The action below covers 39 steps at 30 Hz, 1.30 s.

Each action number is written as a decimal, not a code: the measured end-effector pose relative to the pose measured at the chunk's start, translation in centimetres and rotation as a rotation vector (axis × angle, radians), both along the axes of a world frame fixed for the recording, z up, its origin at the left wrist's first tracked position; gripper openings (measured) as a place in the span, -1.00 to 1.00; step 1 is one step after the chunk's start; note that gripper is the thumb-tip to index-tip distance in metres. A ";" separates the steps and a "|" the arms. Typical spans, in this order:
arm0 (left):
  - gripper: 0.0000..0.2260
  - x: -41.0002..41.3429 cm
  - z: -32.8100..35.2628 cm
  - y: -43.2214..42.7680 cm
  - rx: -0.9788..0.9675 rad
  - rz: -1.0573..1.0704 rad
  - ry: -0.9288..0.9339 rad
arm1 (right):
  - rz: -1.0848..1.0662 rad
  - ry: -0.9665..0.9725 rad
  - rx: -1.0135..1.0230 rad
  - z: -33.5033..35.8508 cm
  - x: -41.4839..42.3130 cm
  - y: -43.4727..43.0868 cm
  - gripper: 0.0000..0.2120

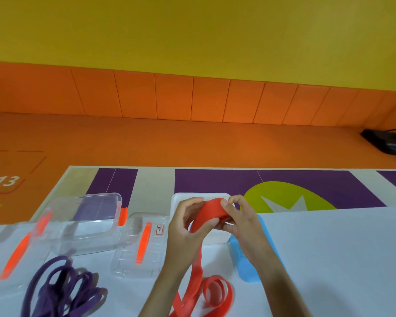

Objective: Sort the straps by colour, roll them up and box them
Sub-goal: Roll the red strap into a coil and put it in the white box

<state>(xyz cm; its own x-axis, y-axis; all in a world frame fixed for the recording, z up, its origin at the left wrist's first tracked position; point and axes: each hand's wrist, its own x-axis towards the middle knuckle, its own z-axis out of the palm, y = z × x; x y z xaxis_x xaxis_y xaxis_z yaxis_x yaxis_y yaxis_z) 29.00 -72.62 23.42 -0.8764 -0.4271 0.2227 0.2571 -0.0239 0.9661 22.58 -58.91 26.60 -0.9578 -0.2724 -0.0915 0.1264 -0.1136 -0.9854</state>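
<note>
A red strap (198, 266) runs from loose loops on the white table up into both my hands. My left hand (188, 227) holds the strap from the left with curled fingers, and my right hand (238, 218) pinches the rolled red end at the top. A pile of purple straps (64, 291) lies at the lower left. Behind my hands stands a white box (176, 200), partly hidden. A clear box (87, 223) with orange clips stands to the left.
A clear lid (140, 245) with an orange clip lies between the clear box and my hands. A blue lid (245, 264) lies under my right forearm. Another orange-clipped lid (16, 255) lies far left. The white table (341, 259) ends before a purple mat and orange floor.
</note>
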 end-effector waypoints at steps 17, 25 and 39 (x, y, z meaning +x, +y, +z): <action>-0.66 3.0 -1.9 0.4 0.122 0.025 -0.057 | 0.186 0.179 0.207 -1.6 1.9 1.8 -0.38; -0.71 3.9 -1.8 0.0 0.157 0.097 -0.032 | 0.237 0.105 0.195 -2.7 2.3 1.4 -0.61; -0.70 4.1 -1.4 -0.1 -0.006 0.093 -0.131 | 0.194 0.065 0.059 -2.7 2.6 0.9 -0.76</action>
